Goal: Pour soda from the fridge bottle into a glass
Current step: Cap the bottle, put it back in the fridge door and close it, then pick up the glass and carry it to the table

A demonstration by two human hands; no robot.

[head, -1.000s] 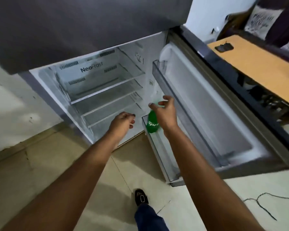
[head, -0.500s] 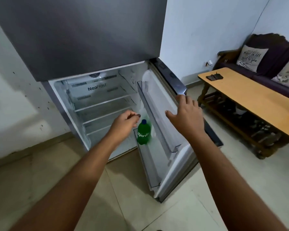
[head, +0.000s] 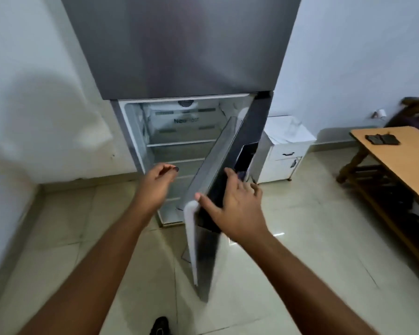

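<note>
The grey fridge [head: 179,44] stands ahead with its lower door [head: 224,163] swung partway in, edge toward me. My right hand [head: 235,209] lies flat on the door's dark outer face, fingers spread and thumb at the white door edge. My left hand [head: 155,184] hovers in front of the fridge opening, fingers loosely curled on nothing. Bare white shelves [head: 179,143] show inside. The green soda bottle is hidden behind the door. No glass is in view.
A small white cabinet [head: 286,151] stands right of the fridge. A wooden table [head: 397,160] with dark flat items [head: 381,139] is at the far right, with a dark sofa [head: 416,112] behind it. The floor is tiled; my shoe [head: 160,326] shows below.
My right hand left the green bottle in the door shelf, went to the door's outer side and swung it toward shut. The bottle went out of sight. I stepped back.
</note>
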